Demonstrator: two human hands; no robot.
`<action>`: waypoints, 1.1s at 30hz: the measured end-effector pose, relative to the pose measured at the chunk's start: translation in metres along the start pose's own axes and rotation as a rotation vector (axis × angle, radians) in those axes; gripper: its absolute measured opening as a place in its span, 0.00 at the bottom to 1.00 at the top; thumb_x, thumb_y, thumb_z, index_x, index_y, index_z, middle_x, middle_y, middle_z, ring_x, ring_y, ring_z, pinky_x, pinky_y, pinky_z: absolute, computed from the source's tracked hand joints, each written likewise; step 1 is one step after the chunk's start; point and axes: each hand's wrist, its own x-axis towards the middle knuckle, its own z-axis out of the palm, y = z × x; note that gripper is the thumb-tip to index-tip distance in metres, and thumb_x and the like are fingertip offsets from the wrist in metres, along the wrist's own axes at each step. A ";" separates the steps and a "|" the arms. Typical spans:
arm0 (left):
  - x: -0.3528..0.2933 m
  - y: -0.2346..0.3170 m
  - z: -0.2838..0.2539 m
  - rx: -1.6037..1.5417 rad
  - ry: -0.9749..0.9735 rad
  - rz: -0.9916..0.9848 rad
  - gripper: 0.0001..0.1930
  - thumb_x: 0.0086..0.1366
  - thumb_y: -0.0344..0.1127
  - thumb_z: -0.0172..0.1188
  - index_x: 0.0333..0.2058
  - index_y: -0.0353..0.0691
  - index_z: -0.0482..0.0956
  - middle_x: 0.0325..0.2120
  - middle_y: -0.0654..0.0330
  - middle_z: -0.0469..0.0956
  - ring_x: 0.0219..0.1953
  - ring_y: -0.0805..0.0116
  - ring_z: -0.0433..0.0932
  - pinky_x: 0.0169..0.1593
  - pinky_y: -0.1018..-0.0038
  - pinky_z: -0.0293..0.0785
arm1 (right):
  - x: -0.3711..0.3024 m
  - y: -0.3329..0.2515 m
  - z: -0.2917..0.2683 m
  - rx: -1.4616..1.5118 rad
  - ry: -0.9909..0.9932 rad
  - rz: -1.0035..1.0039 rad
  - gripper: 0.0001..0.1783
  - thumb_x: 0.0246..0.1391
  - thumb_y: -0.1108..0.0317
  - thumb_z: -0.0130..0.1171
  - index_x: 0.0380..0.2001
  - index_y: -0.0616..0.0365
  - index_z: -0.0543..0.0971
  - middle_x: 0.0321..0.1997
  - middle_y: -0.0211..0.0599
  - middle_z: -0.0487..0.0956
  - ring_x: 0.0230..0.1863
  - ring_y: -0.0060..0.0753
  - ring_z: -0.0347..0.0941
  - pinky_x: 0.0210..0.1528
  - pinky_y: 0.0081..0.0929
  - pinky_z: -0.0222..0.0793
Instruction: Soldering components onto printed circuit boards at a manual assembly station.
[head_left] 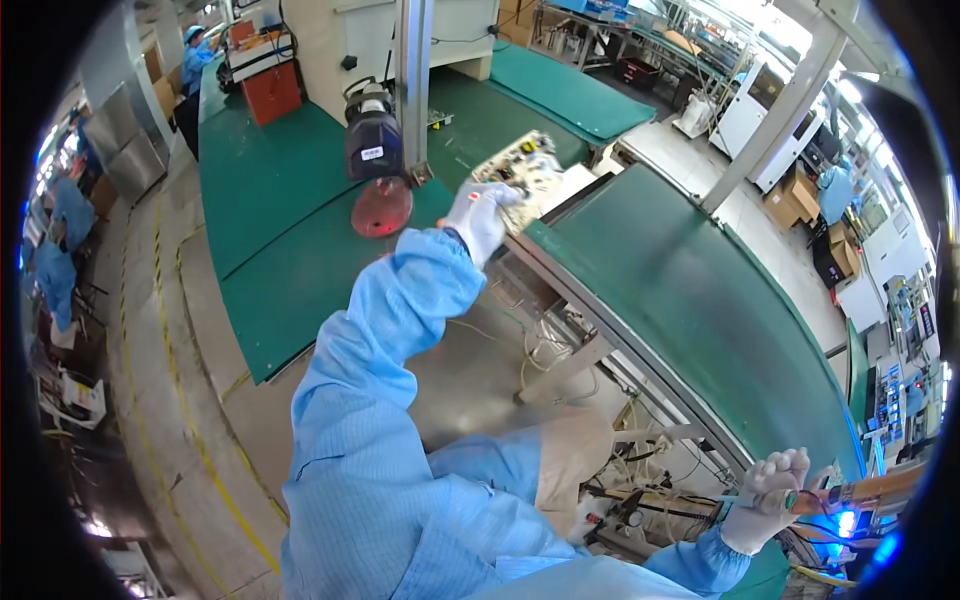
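Note:
My left hand (478, 218), in a white glove, stretches forward over the green workbench (300, 240). It is closed on the near edge of a pale circuit board (530, 165) with several mounted parts, among them a yellow one. The board is tilted above the gap between the bench and a green conveyor belt (700, 310). Far to the lower right, my right hand (762, 505), also in a white glove, has its fingers curled beside an orange-brown cylindrical part (880, 487). What those fingers hold is hidden.
A dark container (374, 145) and a round red translucent dish (381, 208) stand near a metal post (413, 80). Cables and a frame (650, 440) lie below the belt. A blue light (847, 522) glows by my right hand. Other people (195, 60) work at the far left.

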 end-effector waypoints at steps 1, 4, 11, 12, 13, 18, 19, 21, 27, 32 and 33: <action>0.002 0.024 0.008 0.401 -0.003 0.102 0.23 0.53 0.18 0.52 0.50 0.23 0.67 0.43 0.47 0.78 0.44 0.59 0.79 0.57 0.66 0.72 | -0.004 0.001 0.008 -0.049 0.016 0.007 0.25 0.65 0.44 0.43 0.33 0.56 0.73 0.28 0.31 0.71 0.26 0.26 0.69 0.25 0.20 0.68; 0.061 0.005 -0.025 0.034 0.323 0.173 0.29 0.47 0.15 0.56 0.52 0.31 0.69 0.40 0.49 0.79 0.39 0.62 0.81 0.44 0.75 0.78 | 0.012 0.004 -0.005 -0.095 0.039 0.128 0.24 0.64 0.44 0.44 0.32 0.55 0.74 0.23 0.31 0.70 0.20 0.28 0.68 0.21 0.20 0.66; 0.118 -0.004 -0.063 0.873 0.527 0.031 0.21 0.61 0.45 0.56 0.52 0.46 0.73 0.44 0.54 0.79 0.51 0.58 0.75 0.54 0.70 0.69 | 0.024 0.012 -0.048 -0.381 0.217 0.255 0.19 0.57 0.46 0.57 0.32 0.52 0.75 0.19 0.27 0.71 0.15 0.24 0.68 0.14 0.18 0.61; 0.115 -0.003 -0.051 1.241 0.467 0.012 0.21 0.62 0.43 0.53 0.54 0.46 0.71 0.47 0.54 0.77 0.53 0.57 0.73 0.56 0.69 0.68 | 0.025 0.012 -0.057 -0.483 0.230 0.264 0.19 0.57 0.46 0.58 0.32 0.51 0.75 0.19 0.26 0.71 0.15 0.24 0.67 0.14 0.18 0.60; 0.114 0.000 -0.047 1.609 0.390 0.003 0.21 0.64 0.40 0.49 0.56 0.47 0.69 0.49 0.53 0.76 0.55 0.57 0.72 0.57 0.68 0.67 | 0.026 0.009 -0.062 -0.556 0.206 0.293 0.18 0.56 0.47 0.59 0.32 0.50 0.75 0.20 0.25 0.70 0.17 0.22 0.68 0.14 0.18 0.60; 0.121 -0.007 -0.033 2.030 0.512 0.043 0.27 0.62 0.31 0.51 0.61 0.46 0.62 0.60 0.50 0.63 0.63 0.50 0.61 0.64 0.61 0.60 | 0.037 0.001 -0.047 -0.880 0.129 0.257 0.19 0.57 0.53 0.57 0.23 0.57 0.73 0.20 0.28 0.71 0.20 0.23 0.65 0.23 0.22 0.61; 0.115 -0.013 -0.013 1.954 0.471 0.178 0.29 0.60 0.29 0.53 0.61 0.46 0.62 0.60 0.50 0.64 0.63 0.51 0.62 0.64 0.63 0.60 | 0.048 0.001 -0.049 -0.973 0.108 0.209 0.19 0.57 0.53 0.57 0.23 0.58 0.74 0.20 0.29 0.71 0.22 0.23 0.65 0.25 0.23 0.62; 0.094 -0.025 0.042 1.763 0.276 0.429 0.32 0.56 0.28 0.57 0.61 0.46 0.63 0.59 0.51 0.65 0.62 0.52 0.62 0.64 0.65 0.62 | 0.072 0.002 -0.059 -1.105 0.102 0.150 0.21 0.56 0.52 0.57 0.23 0.60 0.75 0.21 0.32 0.72 0.26 0.26 0.68 0.30 0.26 0.64; -0.041 -0.070 0.213 1.174 -0.609 0.778 0.32 0.53 0.39 0.66 0.57 0.46 0.68 0.55 0.48 0.68 0.59 0.46 0.66 0.60 0.59 0.66 | 0.160 0.005 -0.142 -1.843 0.194 -0.080 0.23 0.51 0.49 0.58 0.33 0.62 0.79 0.37 0.48 0.80 0.43 0.45 0.75 0.48 0.36 0.68; -0.062 -0.098 0.242 1.339 -0.662 0.825 0.28 0.56 0.46 0.64 0.54 0.46 0.72 0.51 0.52 0.71 0.54 0.51 0.70 0.55 0.61 0.70 | 0.211 0.003 -0.251 -2.135 0.312 -0.016 0.30 0.50 0.48 0.59 0.48 0.61 0.76 0.51 0.50 0.76 0.56 0.46 0.68 0.60 0.35 0.63; -0.062 -0.101 0.241 1.348 -0.655 0.854 0.27 0.56 0.46 0.64 0.53 0.45 0.72 0.50 0.52 0.71 0.53 0.50 0.70 0.54 0.61 0.71 | 0.217 -0.002 -0.263 -2.146 0.315 -0.005 0.30 0.50 0.48 0.59 0.48 0.61 0.76 0.51 0.50 0.76 0.56 0.46 0.68 0.60 0.35 0.63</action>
